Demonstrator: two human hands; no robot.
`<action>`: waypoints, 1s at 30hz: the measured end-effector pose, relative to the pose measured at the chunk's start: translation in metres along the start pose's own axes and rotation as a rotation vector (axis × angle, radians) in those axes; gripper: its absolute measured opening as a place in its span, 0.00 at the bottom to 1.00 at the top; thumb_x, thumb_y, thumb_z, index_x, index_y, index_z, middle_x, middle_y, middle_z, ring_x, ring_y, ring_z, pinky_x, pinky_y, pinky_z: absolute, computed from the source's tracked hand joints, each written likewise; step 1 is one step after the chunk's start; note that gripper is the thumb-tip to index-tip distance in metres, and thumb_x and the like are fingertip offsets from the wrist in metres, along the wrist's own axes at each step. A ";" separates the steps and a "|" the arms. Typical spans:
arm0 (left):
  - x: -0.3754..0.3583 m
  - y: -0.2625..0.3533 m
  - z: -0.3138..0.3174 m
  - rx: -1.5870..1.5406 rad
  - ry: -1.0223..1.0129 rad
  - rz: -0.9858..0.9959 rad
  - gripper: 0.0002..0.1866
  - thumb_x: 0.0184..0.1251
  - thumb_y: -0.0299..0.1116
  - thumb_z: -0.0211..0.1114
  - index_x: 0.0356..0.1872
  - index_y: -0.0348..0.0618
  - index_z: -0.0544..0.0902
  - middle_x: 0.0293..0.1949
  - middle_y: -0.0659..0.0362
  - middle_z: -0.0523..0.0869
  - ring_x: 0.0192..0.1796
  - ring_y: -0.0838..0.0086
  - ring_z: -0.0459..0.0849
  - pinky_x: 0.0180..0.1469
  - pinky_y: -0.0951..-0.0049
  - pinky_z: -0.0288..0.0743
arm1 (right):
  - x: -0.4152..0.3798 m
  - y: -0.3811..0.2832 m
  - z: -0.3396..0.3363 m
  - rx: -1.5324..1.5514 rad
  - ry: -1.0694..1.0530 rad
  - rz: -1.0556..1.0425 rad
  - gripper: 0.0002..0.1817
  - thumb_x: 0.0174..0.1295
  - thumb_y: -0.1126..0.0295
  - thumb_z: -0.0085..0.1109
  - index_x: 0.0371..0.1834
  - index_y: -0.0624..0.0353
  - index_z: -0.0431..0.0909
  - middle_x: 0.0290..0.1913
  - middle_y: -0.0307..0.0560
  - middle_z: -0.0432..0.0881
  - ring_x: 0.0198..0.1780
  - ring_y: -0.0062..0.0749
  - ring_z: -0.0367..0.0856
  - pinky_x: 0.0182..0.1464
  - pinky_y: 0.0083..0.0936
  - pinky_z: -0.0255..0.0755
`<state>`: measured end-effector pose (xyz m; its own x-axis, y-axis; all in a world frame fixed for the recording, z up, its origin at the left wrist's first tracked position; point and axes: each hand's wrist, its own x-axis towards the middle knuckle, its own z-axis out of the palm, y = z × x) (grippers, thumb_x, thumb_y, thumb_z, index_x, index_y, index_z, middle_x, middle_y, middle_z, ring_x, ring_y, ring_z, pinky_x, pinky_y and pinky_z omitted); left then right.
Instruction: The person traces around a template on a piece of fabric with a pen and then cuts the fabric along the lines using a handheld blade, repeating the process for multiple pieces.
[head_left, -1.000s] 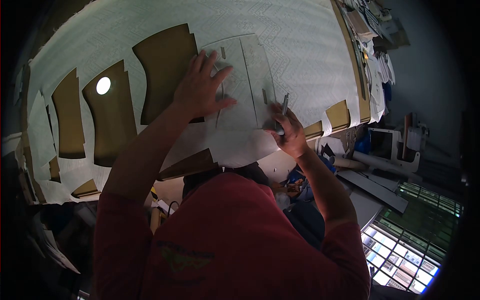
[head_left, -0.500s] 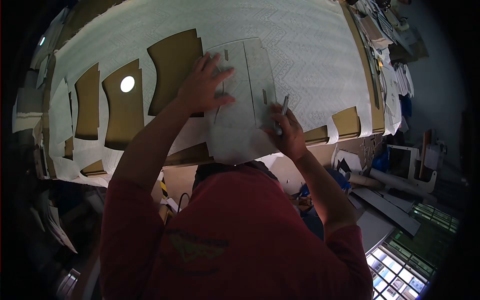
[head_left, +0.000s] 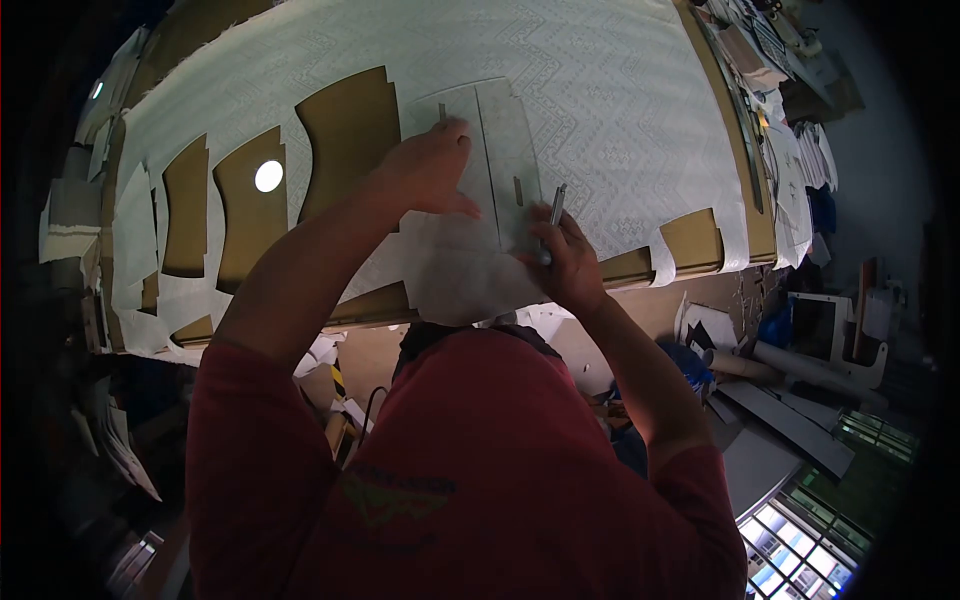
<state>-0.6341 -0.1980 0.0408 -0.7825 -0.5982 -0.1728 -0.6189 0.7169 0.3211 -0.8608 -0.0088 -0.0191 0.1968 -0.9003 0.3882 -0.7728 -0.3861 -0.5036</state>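
Note:
A translucent template [head_left: 505,130] with slots and a long dark line lies on white patterned fabric [head_left: 610,110]. My left hand [head_left: 435,165] is over the template's left part, its fingers apart and slightly blurred. At the template's lower right, my right hand [head_left: 567,255] is closed around a slim metallic pen-like tool [head_left: 558,203], which points up. Below the hands, the pale sheet [head_left: 465,285] hangs toward the table's front edge. Left of the template, cut-out shapes in the fabric show the brown surface [head_left: 350,135] beneath.
Narrow fabric strips [head_left: 662,257] cross the front edge at the right. A long metal ruler [head_left: 745,150] lies along the table's right edge, beside papers [head_left: 790,160]. A bright round spot [head_left: 269,176] shows on the brown surface at the left.
My left hand has shifted right, its fingers drawn closer in from their wide spread on the template. My right hand with the tool has moved slightly left. The view has shifted a little.

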 end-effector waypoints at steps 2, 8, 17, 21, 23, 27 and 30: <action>0.003 0.007 -0.007 0.130 -0.123 0.015 0.51 0.44 0.61 0.86 0.62 0.32 0.78 0.75 0.42 0.68 0.79 0.49 0.67 0.73 0.53 0.76 | 0.000 0.000 0.000 0.007 0.003 0.000 0.26 0.56 0.66 0.81 0.53 0.59 0.75 0.64 0.60 0.84 0.68 0.62 0.80 0.64 0.48 0.81; 0.016 0.016 -0.005 0.283 -0.152 0.011 0.72 0.37 0.66 0.87 0.86 0.53 0.56 0.83 0.37 0.56 0.81 0.37 0.61 0.77 0.45 0.70 | -0.001 -0.003 -0.001 -0.020 0.010 -0.005 0.26 0.55 0.71 0.79 0.54 0.58 0.75 0.64 0.61 0.84 0.67 0.62 0.81 0.64 0.48 0.80; 0.038 0.032 -0.010 0.409 -0.333 -0.082 0.78 0.32 0.66 0.89 0.87 0.54 0.52 0.85 0.36 0.49 0.81 0.27 0.56 0.78 0.45 0.68 | -0.023 -0.017 -0.052 0.219 -0.042 0.252 0.14 0.62 0.77 0.72 0.51 0.59 0.83 0.43 0.53 0.89 0.46 0.48 0.89 0.48 0.36 0.82; 0.037 0.028 -0.007 0.372 -0.316 -0.079 0.78 0.32 0.66 0.89 0.87 0.55 0.51 0.86 0.37 0.49 0.81 0.28 0.56 0.78 0.44 0.69 | -0.031 -0.016 -0.074 0.228 -0.078 0.246 0.14 0.65 0.78 0.70 0.53 0.60 0.84 0.37 0.50 0.87 0.40 0.42 0.89 0.43 0.33 0.80; 0.037 0.026 -0.006 0.378 -0.307 -0.087 0.78 0.31 0.64 0.90 0.87 0.57 0.51 0.86 0.39 0.49 0.82 0.29 0.56 0.77 0.43 0.69 | -0.027 -0.013 -0.076 0.307 -0.068 0.261 0.11 0.67 0.79 0.68 0.52 0.61 0.84 0.37 0.48 0.89 0.40 0.37 0.90 0.43 0.30 0.80; 0.038 0.029 -0.008 0.367 -0.313 -0.110 0.79 0.30 0.64 0.90 0.87 0.58 0.51 0.87 0.41 0.48 0.82 0.30 0.56 0.78 0.44 0.68 | -0.021 -0.011 -0.078 0.449 -0.139 0.446 0.08 0.68 0.79 0.68 0.49 0.62 0.84 0.37 0.48 0.90 0.40 0.35 0.91 0.44 0.29 0.81; 0.039 0.030 -0.008 0.326 -0.326 -0.128 0.78 0.30 0.56 0.92 0.87 0.55 0.52 0.87 0.39 0.46 0.84 0.33 0.51 0.78 0.42 0.69 | -0.007 -0.007 -0.085 0.463 -0.225 0.448 0.07 0.66 0.76 0.71 0.45 0.58 0.86 0.37 0.51 0.91 0.38 0.38 0.93 0.40 0.30 0.82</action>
<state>-0.6823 -0.2025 0.0515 -0.6469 -0.5830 -0.4915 -0.6601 0.7509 -0.0220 -0.9082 0.0171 0.0471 0.0773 -0.9938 -0.0794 -0.4811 0.0325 -0.8761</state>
